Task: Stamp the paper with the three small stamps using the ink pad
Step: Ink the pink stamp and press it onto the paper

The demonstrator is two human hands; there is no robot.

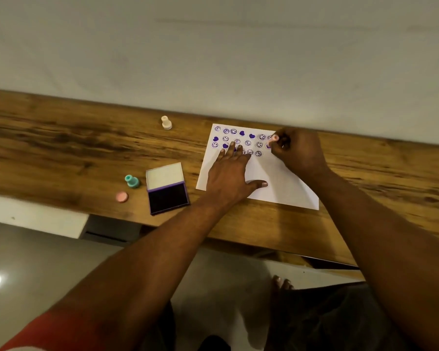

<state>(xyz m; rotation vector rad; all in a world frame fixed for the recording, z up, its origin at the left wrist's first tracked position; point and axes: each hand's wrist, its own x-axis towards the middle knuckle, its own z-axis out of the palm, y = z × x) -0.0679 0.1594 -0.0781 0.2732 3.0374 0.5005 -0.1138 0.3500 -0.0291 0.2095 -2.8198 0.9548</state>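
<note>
A white paper (pixel 276 178) lies on the wooden table, its far part covered with several purple smiley and heart prints. My left hand (pixel 231 173) rests flat on the paper with fingers spread, covering a few prints. My right hand (pixel 297 150) pinches a small pink stamp (pixel 273 139) at the paper's far right edge, its lower end down at the sheet. The open ink pad (pixel 168 196), purple with a dark pad and white lid, sits left of the paper. A teal stamp (pixel 131 181) stands left of the pad. A cream stamp (pixel 166 122) stands further back.
A pink round cap (pixel 122 197) lies near the table's front edge, beside the teal stamp. The wooden table (pixel 61 148) meets a pale wall at the back. Below the front edge are a tiled floor and my bare foot (pixel 280 282).
</note>
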